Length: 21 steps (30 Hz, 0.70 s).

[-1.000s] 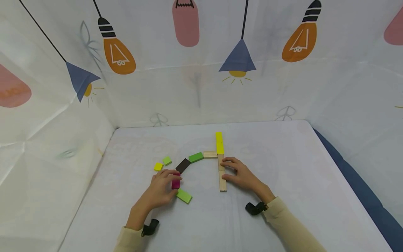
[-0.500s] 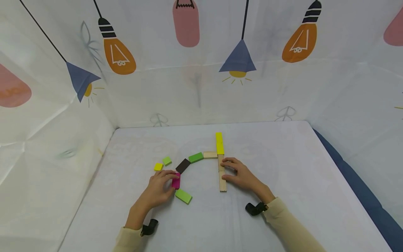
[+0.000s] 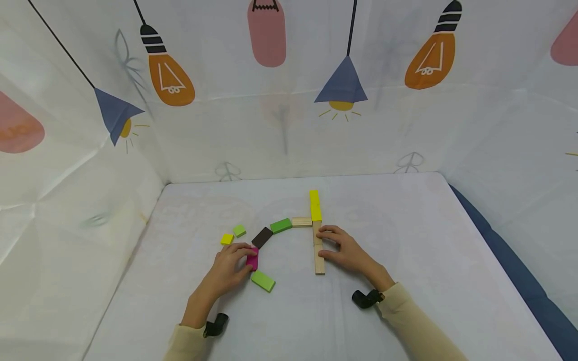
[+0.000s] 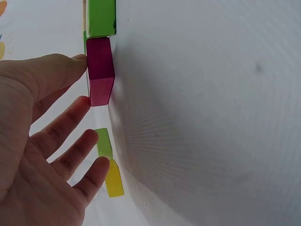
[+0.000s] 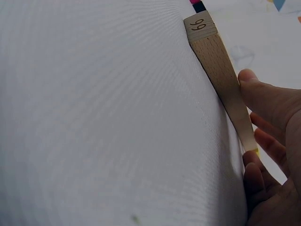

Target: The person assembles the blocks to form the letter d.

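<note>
In the head view, my left hand (image 3: 228, 269) pinches a magenta block (image 3: 254, 260) between thumb and index finger. The left wrist view shows its other fingers loosely spread, with nothing in them. A light green block (image 3: 264, 281) lies at the magenta block's near end, and a dark brown block (image 3: 263, 237) at its far end. From there a green block (image 3: 281, 225) and a plain wooden block (image 3: 301, 221) curve towards a straight row. My right hand (image 3: 348, 254) touches that row's wooden blocks (image 3: 319, 265) from the right; a yellow block (image 3: 315, 204) tops the row.
A small light green block (image 3: 239, 230) and a small yellow block (image 3: 227, 238) lie beyond the left hand. Everything sits on a white-covered table (image 3: 289, 321). A printed white curtain (image 3: 289, 130) hangs behind it and at the sides.
One second ago the left thumb reached the light green block; it has since drawn back slightly to the magenta block. Blocks there shifted barely, if at all. The right hand has stayed still.
</note>
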Each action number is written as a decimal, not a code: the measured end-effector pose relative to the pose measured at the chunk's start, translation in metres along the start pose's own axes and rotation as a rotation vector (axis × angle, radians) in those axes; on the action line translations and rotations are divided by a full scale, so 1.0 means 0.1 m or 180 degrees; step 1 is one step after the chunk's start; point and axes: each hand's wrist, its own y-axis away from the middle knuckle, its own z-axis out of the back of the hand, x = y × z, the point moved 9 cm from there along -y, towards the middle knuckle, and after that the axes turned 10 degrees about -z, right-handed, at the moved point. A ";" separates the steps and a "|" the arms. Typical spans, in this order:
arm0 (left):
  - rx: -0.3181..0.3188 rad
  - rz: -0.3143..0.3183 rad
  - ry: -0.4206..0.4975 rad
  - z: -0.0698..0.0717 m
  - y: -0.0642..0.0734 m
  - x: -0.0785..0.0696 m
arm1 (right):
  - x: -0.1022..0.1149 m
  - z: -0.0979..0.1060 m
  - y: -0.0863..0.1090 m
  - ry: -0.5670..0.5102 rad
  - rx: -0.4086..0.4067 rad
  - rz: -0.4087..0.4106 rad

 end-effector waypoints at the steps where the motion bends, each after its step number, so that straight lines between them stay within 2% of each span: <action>1: 0.0001 0.0003 -0.0012 0.00 0.00 0.00 | 0.00 0.00 0.00 -0.0006 -0.0002 0.0006; 11: -0.0018 0.0024 0.0061 0.00 -0.01 -0.01 | 0.00 0.00 0.00 0.0015 0.0006 0.0001; 17: -0.0259 -0.0202 0.0006 0.10 0.00 -0.03 | 0.03 0.02 0.02 0.0059 -0.0038 0.0094; 21: -0.0375 -0.0232 0.0054 0.18 0.00 0.01 | 0.04 0.02 0.02 0.0055 -0.0043 0.0109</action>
